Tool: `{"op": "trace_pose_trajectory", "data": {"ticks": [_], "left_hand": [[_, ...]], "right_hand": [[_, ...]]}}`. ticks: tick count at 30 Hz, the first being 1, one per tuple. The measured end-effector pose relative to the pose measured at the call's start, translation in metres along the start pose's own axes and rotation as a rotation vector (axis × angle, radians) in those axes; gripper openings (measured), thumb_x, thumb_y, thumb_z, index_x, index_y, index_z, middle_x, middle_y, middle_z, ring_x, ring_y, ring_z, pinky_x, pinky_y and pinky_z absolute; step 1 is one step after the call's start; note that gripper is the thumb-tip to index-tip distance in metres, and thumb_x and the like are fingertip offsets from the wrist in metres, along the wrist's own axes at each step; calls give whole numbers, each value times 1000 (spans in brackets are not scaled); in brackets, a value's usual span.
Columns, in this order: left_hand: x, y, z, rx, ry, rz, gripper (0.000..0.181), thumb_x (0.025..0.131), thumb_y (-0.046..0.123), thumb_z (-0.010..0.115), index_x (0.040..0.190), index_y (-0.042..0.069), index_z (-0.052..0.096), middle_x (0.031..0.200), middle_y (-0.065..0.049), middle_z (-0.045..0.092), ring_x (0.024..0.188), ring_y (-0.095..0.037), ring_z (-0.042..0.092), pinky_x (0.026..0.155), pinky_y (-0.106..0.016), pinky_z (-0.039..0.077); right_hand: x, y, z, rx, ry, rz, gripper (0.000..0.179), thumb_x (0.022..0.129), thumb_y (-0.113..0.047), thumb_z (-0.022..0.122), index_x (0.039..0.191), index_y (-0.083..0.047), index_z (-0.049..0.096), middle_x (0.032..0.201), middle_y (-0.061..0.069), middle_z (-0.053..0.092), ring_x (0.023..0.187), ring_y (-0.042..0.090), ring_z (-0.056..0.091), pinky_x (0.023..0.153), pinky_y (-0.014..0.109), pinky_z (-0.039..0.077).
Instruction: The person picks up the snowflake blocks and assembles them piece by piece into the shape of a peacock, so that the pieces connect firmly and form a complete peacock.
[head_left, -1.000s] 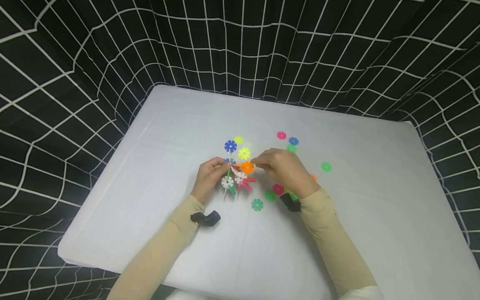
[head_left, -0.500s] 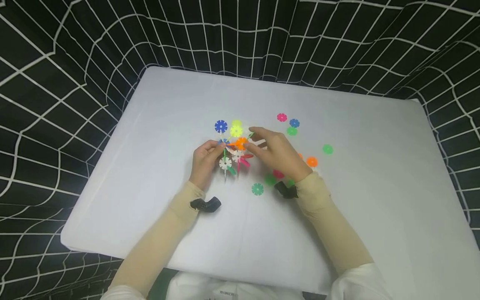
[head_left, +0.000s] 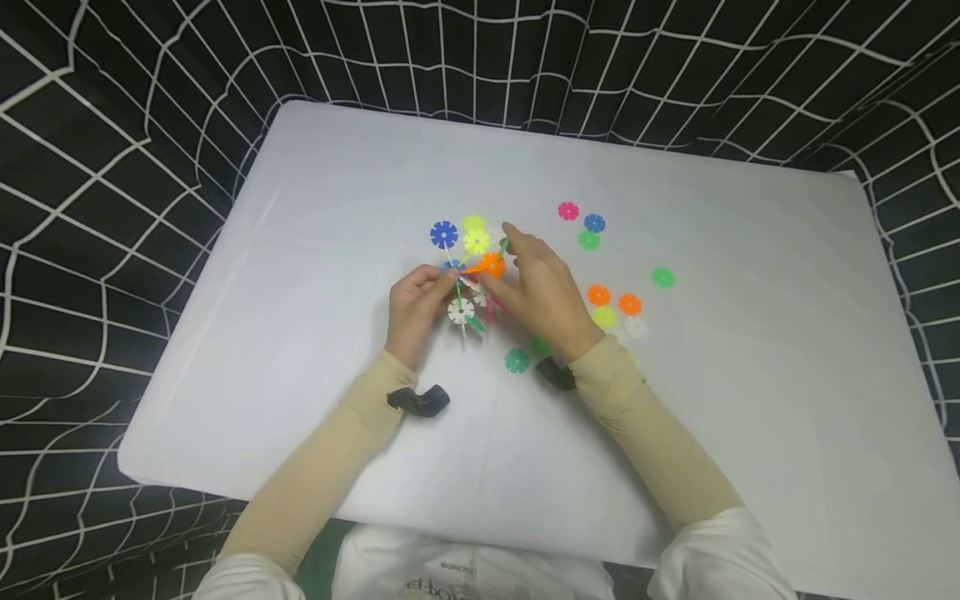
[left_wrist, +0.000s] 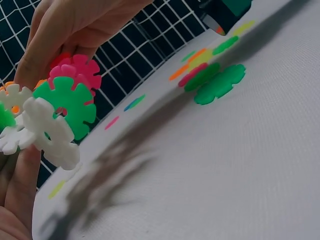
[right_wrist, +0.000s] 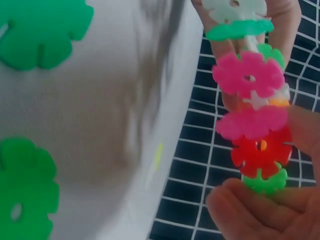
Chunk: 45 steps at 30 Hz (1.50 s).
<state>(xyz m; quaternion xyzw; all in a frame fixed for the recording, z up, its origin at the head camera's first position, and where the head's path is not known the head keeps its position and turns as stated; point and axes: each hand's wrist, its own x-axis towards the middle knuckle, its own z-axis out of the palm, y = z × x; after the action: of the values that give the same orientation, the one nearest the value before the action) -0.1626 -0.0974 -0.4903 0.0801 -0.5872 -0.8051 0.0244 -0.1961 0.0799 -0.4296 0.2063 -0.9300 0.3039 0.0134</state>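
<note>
A built-up cluster of slotted snowflake discs [head_left: 461, 312] is held above the table between both hands. My left hand [head_left: 412, 308] pinches it at a light blue disc, thumb on the near side. My right hand [head_left: 551, 292] holds its right end, with the thumb by an orange disc [head_left: 492, 266] and fingers at a green disc [right_wrist: 266, 183]. Dark blue [head_left: 444, 235] and yellow [head_left: 476, 242] discs stick out at the far side. Pink [right_wrist: 248, 75], red [right_wrist: 261, 151] and white [left_wrist: 47, 132] discs show in the wrist views. Fingers hide the cluster's middle.
Loose discs lie on the white table [head_left: 315, 250]: pink [head_left: 568, 212], blue [head_left: 595, 223] and green [head_left: 663, 277] farther back, orange [head_left: 598, 295] and yellow [head_left: 604, 317] right of my right hand, green [head_left: 517, 361] in front. A gridded black curtain [head_left: 420, 50] surrounds the table.
The head view has tilted, so the scene sits higher. My right hand has turned from pinching beside the orange disc to spreading thumb and fingers around that end. More loose discs show behind it.
</note>
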Motion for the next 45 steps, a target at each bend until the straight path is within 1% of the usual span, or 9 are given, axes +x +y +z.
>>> {"op": "trace_pose_trajectory", "data": {"ticks": [6, 9, 11, 14, 18, 23, 31, 39, 45], "left_hand": [[1, 1, -1, 4, 24, -5, 11, 98, 14, 65, 87, 13, 65, 78, 7, 75, 78, -9, 70, 80, -21, 58], [1, 2, -2, -5, 42, -5, 11, 98, 13, 66, 86, 12, 65, 77, 7, 75, 77, -9, 68, 79, -21, 56], [2, 3, -3, -13, 55, -8, 12, 97, 13, 66, 85, 12, 65, 77, 6, 74, 77, -9, 67, 78, -21, 55], [2, 3, -3, -2, 62, -12, 12, 97, 14, 67, 85, 13, 65, 76, 6, 74, 76, -9, 66, 77, -20, 53], [2, 5, -3, 1, 43, -7, 10, 97, 14, 67, 87, 11, 66, 76, 7, 74, 77, -9, 66, 79, -21, 54], [3, 5, -4, -39, 36, -6, 10, 97, 12, 66, 87, 10, 65, 77, 4, 74, 78, -10, 68, 82, -21, 56], [5, 4, -4, -63, 24, -12, 13, 97, 11, 66, 84, 11, 64, 77, 2, 74, 79, -13, 70, 83, -23, 57], [4, 3, -3, -69, 18, -13, 15, 98, 10, 65, 83, 12, 63, 78, 5, 75, 76, -10, 71, 80, -22, 59], [4, -1, -3, -59, 12, -13, 15, 97, 10, 65, 83, 12, 64, 78, 6, 76, 75, -9, 73, 78, -22, 60]], "right_hand": [[-1, -3, 5, -14, 81, -106, 64, 90, -27, 78, 142, 2, 54, 122, 19, 69, 109, 32, 64, 97, 42, 56], [1, -1, 2, 50, 19, -111, 61, 92, -30, 75, 142, -3, 55, 116, 14, 69, 107, 28, 64, 95, 41, 57], [4, 2, -3, 141, -55, -70, 56, 94, -32, 72, 143, -8, 56, 116, 11, 69, 105, 26, 66, 95, 41, 58], [8, 9, -13, 287, -151, 35, 47, 97, -34, 67, 139, -14, 59, 117, 7, 71, 106, 24, 69, 97, 44, 58], [14, 17, -21, 434, -205, 135, 41, 97, -34, 69, 131, -12, 61, 116, 7, 72, 107, 23, 68, 101, 45, 53], [16, 21, -23, 602, -206, 219, 42, 93, -32, 73, 123, -7, 57, 108, 8, 72, 103, 23, 69, 103, 43, 50], [16, 21, -20, 793, -197, 354, 42, 90, -39, 75, 118, -14, 54, 103, 5, 78, 96, 28, 76, 110, 44, 46], [17, 26, -16, 863, -233, 436, 44, 91, -42, 74, 117, -13, 54, 118, 11, 73, 97, 23, 77, 116, 46, 41], [16, 24, -10, 885, -141, 442, 41, 92, -37, 74, 117, -13, 54, 115, 10, 75, 95, 26, 77, 114, 44, 46]]}}
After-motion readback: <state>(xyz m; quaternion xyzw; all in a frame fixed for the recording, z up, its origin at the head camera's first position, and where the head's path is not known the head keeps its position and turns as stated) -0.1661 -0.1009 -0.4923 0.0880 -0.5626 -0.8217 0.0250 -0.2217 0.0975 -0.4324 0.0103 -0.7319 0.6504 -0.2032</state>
